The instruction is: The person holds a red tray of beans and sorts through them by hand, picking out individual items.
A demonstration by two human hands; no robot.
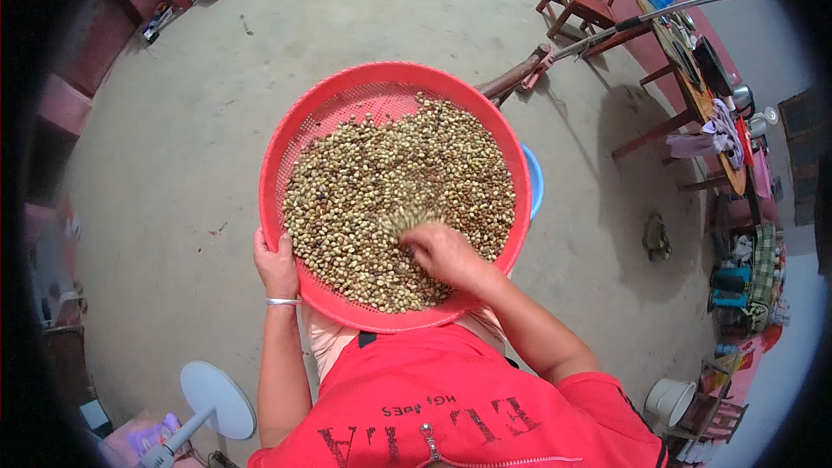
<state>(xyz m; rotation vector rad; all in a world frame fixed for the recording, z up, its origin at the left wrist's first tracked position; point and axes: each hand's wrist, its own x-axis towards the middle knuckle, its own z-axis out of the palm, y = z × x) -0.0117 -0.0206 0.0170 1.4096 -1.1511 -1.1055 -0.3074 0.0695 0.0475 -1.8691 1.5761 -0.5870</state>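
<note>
A round red plastic sieve basket (pixel 526 182) sits over my lap, spread with small tan, greenish and brown beans (pixel 390 169). Its perforated bottom shows bare along the far left part. My left hand (pixel 277 267) grips the near left rim, thumb on the outer edge and the other fingers mostly hidden below. Down among the beans at the near right, my right hand (pixel 442 253) has its fingers curled in toward the palm. Beans just ahead of those fingertips are smeared by motion. How many beans lie inside the fingers is hidden.
A blue basin (pixel 534 180) peeks out beneath the basket's right side. Beyond it are a wooden bench leg (pixel 517 74) and a long metal-handled tool (pixel 641 19). A cluttered table (pixel 685 78) and a wooden chair (pixel 585 0) stand along the right; a white round-based stand (pixel 218 400) is lower left.
</note>
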